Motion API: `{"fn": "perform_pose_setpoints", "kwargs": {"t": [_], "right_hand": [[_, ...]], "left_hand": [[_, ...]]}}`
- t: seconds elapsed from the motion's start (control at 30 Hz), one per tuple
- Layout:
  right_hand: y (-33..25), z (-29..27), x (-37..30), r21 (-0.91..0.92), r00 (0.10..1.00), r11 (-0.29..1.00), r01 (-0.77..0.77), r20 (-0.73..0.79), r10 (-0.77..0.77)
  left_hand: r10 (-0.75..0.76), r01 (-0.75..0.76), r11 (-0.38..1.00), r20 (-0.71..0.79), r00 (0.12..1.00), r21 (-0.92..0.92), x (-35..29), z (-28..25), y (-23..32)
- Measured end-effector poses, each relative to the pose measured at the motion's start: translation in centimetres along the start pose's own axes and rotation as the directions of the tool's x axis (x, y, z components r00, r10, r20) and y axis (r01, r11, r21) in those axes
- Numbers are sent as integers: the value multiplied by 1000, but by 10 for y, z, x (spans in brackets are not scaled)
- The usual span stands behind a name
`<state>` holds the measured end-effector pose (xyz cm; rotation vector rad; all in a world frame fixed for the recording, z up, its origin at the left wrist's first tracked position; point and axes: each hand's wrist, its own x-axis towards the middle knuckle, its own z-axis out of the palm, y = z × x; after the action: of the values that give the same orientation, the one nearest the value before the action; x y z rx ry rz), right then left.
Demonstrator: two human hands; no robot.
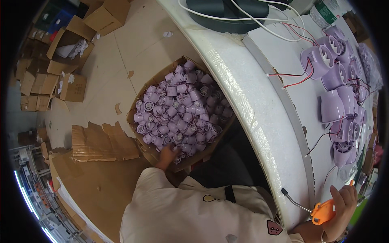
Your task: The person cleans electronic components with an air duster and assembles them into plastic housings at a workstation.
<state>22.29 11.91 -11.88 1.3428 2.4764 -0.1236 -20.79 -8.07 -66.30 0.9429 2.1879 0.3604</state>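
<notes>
My left hand (169,154) reaches over the near edge of a cardboard box (135,128) on the floor. The box is heaped with small purple round housings (182,107), many with vents and thin red and black wires. Its fingertips are among the housings at the near side, too small and hidden to show whether they grip one. At the lower right, over the table edge, my right hand (344,202) has its fingers closed around an orange tool (323,211). From the tool a bent metal rod sticks out, ending in a black tip (284,191).
Several larger purple housings (333,107) with loose wires sit on the white table (259,81) at right. A dark green case (227,16) and white cable lie at its far end. A big carton (101,182) stands at lower left; open boxes (73,44) are behind it.
</notes>
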Motion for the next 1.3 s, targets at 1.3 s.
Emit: {"fn": "perform_pose_setpoints", "kwargs": {"t": [1.3], "right_hand": [[-78,-42,30,-168,821,858,485,-249,-513]], "left_hand": [[689,-717,677,-485,539,166,-61,-183,264]]}}
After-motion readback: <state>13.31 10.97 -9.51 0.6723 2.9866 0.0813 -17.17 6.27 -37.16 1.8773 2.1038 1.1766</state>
